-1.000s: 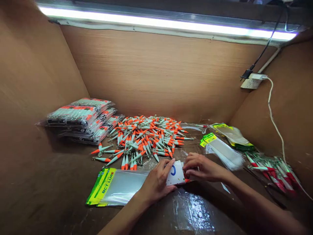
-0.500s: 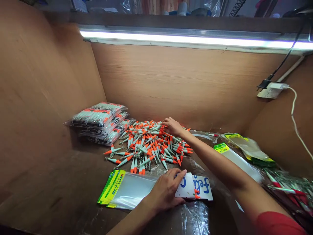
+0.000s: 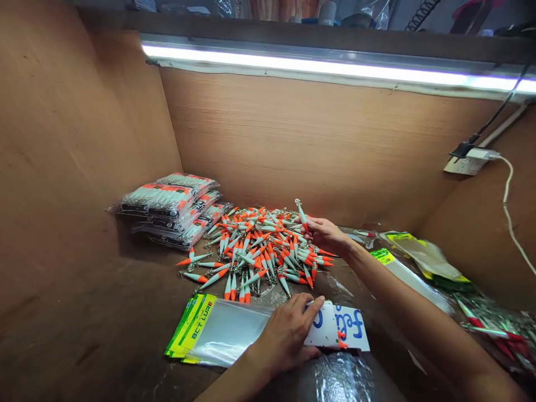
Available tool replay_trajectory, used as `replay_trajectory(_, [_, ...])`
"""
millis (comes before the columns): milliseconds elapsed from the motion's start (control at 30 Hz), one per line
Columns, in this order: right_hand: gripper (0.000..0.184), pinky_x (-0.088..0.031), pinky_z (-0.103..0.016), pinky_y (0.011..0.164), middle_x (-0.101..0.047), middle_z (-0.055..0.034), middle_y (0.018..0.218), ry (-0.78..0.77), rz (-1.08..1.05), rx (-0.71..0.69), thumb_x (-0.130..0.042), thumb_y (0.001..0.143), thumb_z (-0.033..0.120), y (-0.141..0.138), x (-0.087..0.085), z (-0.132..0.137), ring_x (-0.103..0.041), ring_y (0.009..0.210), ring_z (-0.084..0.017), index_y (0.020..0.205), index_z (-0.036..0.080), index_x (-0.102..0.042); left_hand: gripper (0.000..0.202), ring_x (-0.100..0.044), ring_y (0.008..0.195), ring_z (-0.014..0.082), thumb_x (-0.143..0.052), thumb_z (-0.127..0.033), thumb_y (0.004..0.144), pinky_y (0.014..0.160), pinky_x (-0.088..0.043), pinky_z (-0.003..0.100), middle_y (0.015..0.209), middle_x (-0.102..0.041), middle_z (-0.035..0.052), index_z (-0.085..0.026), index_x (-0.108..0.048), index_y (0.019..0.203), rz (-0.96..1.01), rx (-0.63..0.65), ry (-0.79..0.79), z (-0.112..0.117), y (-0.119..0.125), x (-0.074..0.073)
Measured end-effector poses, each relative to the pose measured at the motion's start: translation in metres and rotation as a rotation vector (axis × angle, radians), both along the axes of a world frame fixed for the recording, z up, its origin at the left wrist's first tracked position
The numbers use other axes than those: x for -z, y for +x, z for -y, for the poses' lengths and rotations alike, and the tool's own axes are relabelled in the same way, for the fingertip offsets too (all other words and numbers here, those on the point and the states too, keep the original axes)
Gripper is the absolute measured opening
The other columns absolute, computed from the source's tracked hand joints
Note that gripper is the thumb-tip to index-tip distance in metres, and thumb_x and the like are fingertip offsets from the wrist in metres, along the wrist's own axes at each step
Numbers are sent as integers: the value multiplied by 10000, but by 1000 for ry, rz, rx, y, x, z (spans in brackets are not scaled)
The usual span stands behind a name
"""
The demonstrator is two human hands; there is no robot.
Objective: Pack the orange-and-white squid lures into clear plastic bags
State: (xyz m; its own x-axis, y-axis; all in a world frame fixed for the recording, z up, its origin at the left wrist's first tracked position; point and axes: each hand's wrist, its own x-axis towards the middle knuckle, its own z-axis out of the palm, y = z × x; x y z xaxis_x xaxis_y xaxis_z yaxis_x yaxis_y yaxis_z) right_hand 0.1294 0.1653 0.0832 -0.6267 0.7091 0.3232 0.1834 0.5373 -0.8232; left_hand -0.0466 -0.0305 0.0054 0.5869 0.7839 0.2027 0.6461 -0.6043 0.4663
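Clear bags (image 3: 234,329): overlapped flat. Lure pile (image 3: 251,251): behind, within reach. Left hand (image 3: 290,330): clasping lettered card (image 3: 354,328), apparently steadying. Single lure (image 3: 301,214): over pile's right side, orange end pinched by right hand (image 3: 328,234), hooks up, presumably sparing fingers.

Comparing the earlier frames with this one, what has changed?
The right hand has left the white card, reached forward to the lure pile, and now holds one orange-tipped lure raised at the pile's right side. The left hand stays on the card; the bagged stack and BCT LURE bags remain in place.
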Motion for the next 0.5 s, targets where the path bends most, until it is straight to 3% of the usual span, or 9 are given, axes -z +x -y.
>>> replay_trajectory(100, [450,-479,-217,650,-653,-51,944,-537,-272,-99,-561,957,497,35,10,37,-573,705,-101,1297,207,-619,1042,-515,1225,323,-850,-344,670,1026,-475,472,1388,-482,108,-314,-260,1528,20,-7,-4,0,0,3])
replay_trajectory(200, [414,-481,-219,673,-677,-49,953,-656,-297,-15,-703,877,433,70,22,67,-577,712,-97,1219,201,-679,1054,-507,1238,323,-850,-309,671,1025,-473,473,1411,-460,111,-321,-245,1534,58,-33,-1,-3,-1,7])
replay_trajectory(367, [258,-475,-296,700,-732,-45,888,-290,87,280,-758,819,405,129,38,103,-618,757,-178,989,211,-769,1010,-497,1252,304,-817,-265,712,1042,-455,473,1384,-467,93,-329,-235,1535,163,-112,23,-11,-3,10])
replay_trajectory(500, [164,-472,-339,721,-718,-58,905,60,236,315,-722,853,392,141,46,131,-622,812,-229,969,290,-778,975,-519,1221,306,-803,-260,725,1023,-464,499,1343,-489,78,-344,-251,1524,199,-158,50,-14,1,9])
